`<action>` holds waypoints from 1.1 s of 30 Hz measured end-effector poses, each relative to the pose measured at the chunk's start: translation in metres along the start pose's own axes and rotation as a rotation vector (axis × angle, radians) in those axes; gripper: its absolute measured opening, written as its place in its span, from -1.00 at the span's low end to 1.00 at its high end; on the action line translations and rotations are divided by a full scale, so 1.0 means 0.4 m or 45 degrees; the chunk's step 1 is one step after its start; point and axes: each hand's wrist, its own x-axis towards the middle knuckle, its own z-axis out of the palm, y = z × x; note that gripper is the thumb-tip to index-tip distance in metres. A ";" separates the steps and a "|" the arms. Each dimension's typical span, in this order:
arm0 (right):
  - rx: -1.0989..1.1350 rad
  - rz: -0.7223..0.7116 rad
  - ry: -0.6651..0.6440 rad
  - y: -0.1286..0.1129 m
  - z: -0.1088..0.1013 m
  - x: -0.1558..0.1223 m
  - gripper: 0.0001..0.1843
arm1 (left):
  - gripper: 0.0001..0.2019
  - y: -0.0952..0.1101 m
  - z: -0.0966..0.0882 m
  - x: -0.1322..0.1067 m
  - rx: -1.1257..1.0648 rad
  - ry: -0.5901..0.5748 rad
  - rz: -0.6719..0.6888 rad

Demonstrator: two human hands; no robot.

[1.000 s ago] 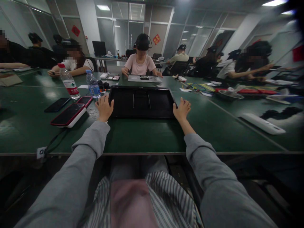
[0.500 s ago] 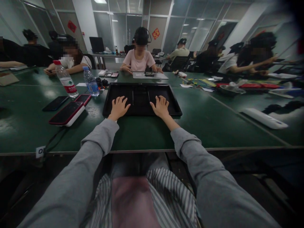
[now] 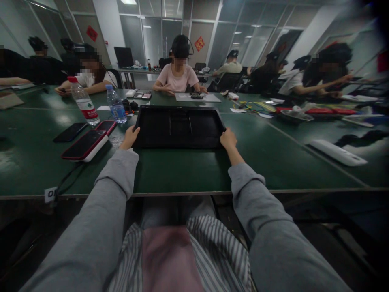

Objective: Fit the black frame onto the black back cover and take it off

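A shallow black rectangular tray (image 3: 152, 125) with a raised rim lies on the green table in front of me. Two thin pale lines run front to back across its middle section. My left hand (image 3: 130, 137) is closed on its left edge, thumb on top of the rim. At the opposite side, my right hand (image 3: 228, 138) grips the right edge, with the thumb over the rim and the fingers curled on the outside. The fingers' undersides are hidden at both edges.
Left of the tray stand a red-capped bottle (image 3: 84, 101) and a blue-capped bottle (image 3: 115, 104), near a red-edged phone-like device (image 3: 85, 144) and a dark phone (image 3: 70, 132). A white bar (image 3: 337, 152) lies right. Across the table, a person in pink (image 3: 179, 77) sits behind a pale board (image 3: 212, 97).
My hands have moved apart, from over the tray's inside to its left and right edges, and have closed on them. The tray lies in about the same place.
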 end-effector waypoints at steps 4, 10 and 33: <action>-0.027 -0.022 0.011 -0.004 0.003 0.004 -0.40 | -0.56 0.008 0.000 -0.007 0.007 0.030 -0.103; -0.023 -0.003 0.036 -0.013 0.002 0.000 -0.44 | -0.58 0.018 -0.001 -0.012 -0.048 0.044 -0.118; -0.047 -0.001 0.030 -0.016 0.001 0.007 -0.44 | -0.62 0.019 -0.001 -0.016 0.000 0.072 -0.194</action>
